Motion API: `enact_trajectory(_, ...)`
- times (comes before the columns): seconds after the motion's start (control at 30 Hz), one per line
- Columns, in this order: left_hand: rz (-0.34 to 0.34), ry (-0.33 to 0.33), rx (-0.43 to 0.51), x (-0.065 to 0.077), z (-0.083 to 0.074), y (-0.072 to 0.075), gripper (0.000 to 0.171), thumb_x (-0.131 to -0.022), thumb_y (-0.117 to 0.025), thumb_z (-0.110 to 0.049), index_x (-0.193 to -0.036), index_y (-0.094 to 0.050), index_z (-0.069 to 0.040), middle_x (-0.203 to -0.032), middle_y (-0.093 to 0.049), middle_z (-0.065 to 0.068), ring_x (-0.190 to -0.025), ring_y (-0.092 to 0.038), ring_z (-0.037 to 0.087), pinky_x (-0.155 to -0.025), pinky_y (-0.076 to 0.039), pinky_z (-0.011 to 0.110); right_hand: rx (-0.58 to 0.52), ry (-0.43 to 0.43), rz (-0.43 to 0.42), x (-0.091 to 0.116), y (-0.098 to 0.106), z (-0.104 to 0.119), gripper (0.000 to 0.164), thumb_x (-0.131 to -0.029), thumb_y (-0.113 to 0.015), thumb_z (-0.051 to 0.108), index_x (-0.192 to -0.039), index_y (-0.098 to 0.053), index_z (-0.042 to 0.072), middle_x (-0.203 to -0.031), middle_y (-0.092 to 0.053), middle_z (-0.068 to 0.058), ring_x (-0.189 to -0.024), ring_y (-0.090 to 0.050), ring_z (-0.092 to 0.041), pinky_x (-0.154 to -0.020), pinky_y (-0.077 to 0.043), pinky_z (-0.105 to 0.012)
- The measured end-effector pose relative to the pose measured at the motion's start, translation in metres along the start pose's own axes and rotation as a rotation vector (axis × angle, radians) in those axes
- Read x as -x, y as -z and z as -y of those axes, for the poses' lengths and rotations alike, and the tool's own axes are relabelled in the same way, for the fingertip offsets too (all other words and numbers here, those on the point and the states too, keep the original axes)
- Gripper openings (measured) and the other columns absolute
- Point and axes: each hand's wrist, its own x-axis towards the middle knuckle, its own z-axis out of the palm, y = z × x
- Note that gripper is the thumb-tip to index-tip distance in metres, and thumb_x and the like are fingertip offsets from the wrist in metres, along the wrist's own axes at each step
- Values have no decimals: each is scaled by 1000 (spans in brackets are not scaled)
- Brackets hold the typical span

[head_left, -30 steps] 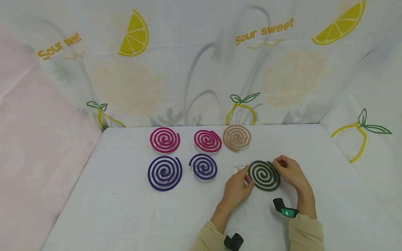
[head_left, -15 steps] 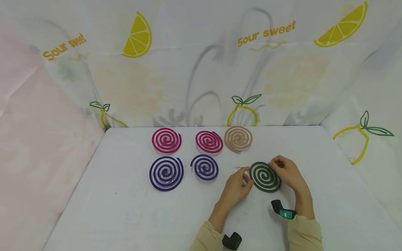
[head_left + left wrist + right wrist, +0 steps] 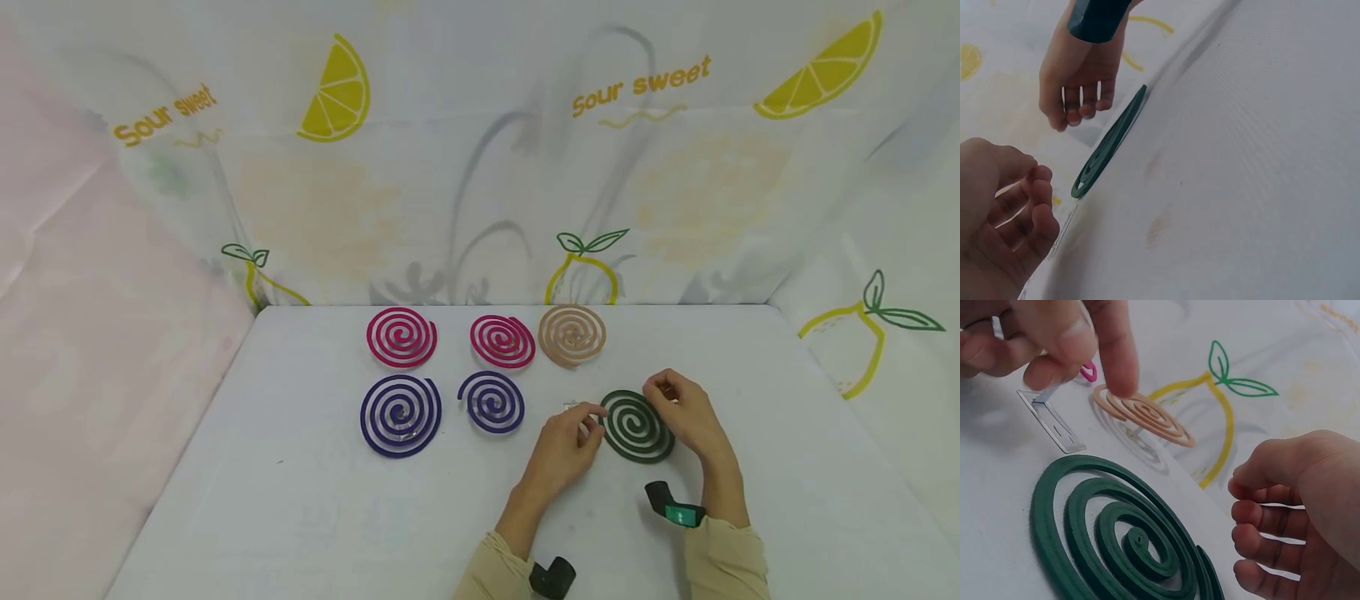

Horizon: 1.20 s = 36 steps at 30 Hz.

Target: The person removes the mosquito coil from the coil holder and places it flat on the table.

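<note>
Green coil (image 3: 1137,547) lies flat on the white tabletop (image 3: 300,517), near right part of the group, btwn the two hands. L hand (image 3: 562,450) is just L of it: fingers loosely bent, index reaching out to the coil's L edge in head view, mod. gap btwn index & thumb, nothing held; L wrist view shows a small space btwn this hand & the coil. R hand (image 3: 686,408) is over the coil's far R edge, fingers loosely curled, narrow, thumb tip close by index (can't tell if they touch), nothing held; both wrist views show it apart from the coil. Small metal stand (image 3: 1054,425) is on the tabletop just L of green coil, partly hidden by L hand in head view.

Others, L to R: far row = pink coil (image 3: 401,336), 2nd pink coil (image 3: 502,338), tan coil (image 3: 572,335), the last two v. close together. Tan one sits raised & tilted in R wrist view. Nearer row = blue coil (image 3: 400,414) & smaller blue coil (image 3: 492,404), latter w/ its outer end sticking out L.

Beige sleeves (image 3: 726,554) & black wrist straps (image 3: 553,577) on both arms. Behind: white backdrop (image 3: 427,75) w/ lemons & "Sour sweet" lettering; pinkish cloth (image 3: 97,317) at L.
</note>
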Motion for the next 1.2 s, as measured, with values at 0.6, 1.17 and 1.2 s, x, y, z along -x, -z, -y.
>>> enact_trajectory(0.6,-237,-157,124,-5,11,19,13,-89,-61,-8,-99,-68,-12,-73,-62,-1,-55,-43,-3,-50,-38,11,-18,60,-66,-4,-11,8,22,-96,-53,22,-100,-60,2,-93,-65,-13,-82,-54,-8,-74,-44,-18)
enact_trajectory(1.17,-297,-170,174,-7,12,39,13,-89,-59,-3,-99,-67,-6,-76,-66,11,-57,-49,4,-52,-44,15,-17,81,-60,-5,-19,13,20,-96,-53,23,-99,-60,4,-89,-64,-9,-79,-52,-6,-73,-43,-17)
enact_trajectory(1.2,-296,-169,175,-7,12,40,13,-90,-59,-3,-99,-67,-6,-76,-66,12,-58,-49,4,-52,-44,15,-18,81,-56,-4,-19,13,20,-96,-53,23,-100,-60,4,-90,-64,-9,-79,-52,-6,-73,-43,-17)
